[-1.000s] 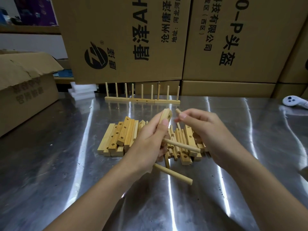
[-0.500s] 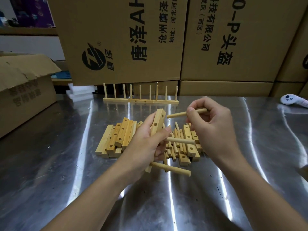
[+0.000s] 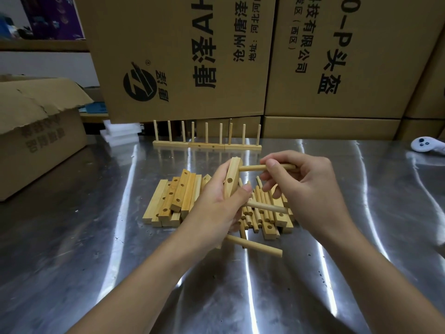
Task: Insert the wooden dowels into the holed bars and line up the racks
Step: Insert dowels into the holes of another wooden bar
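My left hand [image 3: 218,208] grips a holed wooden bar [image 3: 231,179] upright above the metal table [image 3: 72,249]. Two dowels stick out of the bar to the right, a middle dowel [image 3: 267,208] and a lower dowel [image 3: 255,242]. My right hand [image 3: 305,186] pinches a third dowel [image 3: 251,168], whose left end touches the bar near its top. Under the hands lie a stack of holed bars [image 3: 177,201] and a heap of loose dowels [image 3: 258,213]. Three finished racks [image 3: 207,145] stand end to end at the back.
Large printed cardboard boxes [image 3: 183,56] wall off the back of the table. An open box [image 3: 36,131] sits at the left, with white foam blocks [image 3: 120,135] beside it. A white controller [image 3: 423,145] lies at the far right edge.
My right hand turned the dowel level and brought its end up against the top of the bar. My left hand raised the bar slightly and kept its grip.
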A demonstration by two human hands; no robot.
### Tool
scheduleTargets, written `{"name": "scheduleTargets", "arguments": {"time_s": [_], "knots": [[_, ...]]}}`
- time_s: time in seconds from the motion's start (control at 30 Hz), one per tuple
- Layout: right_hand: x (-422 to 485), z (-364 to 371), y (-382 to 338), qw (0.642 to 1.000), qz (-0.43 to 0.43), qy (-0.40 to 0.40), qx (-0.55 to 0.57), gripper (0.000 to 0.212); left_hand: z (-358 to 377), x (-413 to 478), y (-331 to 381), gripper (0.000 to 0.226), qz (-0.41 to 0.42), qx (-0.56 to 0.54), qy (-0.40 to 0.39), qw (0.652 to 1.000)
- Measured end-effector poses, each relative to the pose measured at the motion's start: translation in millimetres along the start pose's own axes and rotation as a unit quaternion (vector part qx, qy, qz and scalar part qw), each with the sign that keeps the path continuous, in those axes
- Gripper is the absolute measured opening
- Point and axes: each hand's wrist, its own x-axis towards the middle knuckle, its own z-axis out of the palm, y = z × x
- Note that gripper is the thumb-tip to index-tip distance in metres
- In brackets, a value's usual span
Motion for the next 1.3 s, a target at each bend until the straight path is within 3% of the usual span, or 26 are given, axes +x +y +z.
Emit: {"name": "scheduleTargets", "arguments": {"time_s": [0.3,0.57,0.9,1.3], "knots": [[2,-9,2,0.99,0.065,-0.12,-0.023,0.016,8,-5,5,0.045,0.034,0.066,-0.009,0.997],[2,-9,-1,0.991,0.083,-0.107,0.014,0.021,21,-9,-4,0.067,0.09,0.124,-0.009,0.988],[0,-6,-9,0.971,0.172,-0.11,0.128,0.026,24,-6,-6,0.067,0.129,0.173,0.026,0.976],[7,-17,-4,0.933,0.265,-0.159,0.186,0.026,33,-8,4,0.059,0.112,0.166,0.024,0.979]]}}
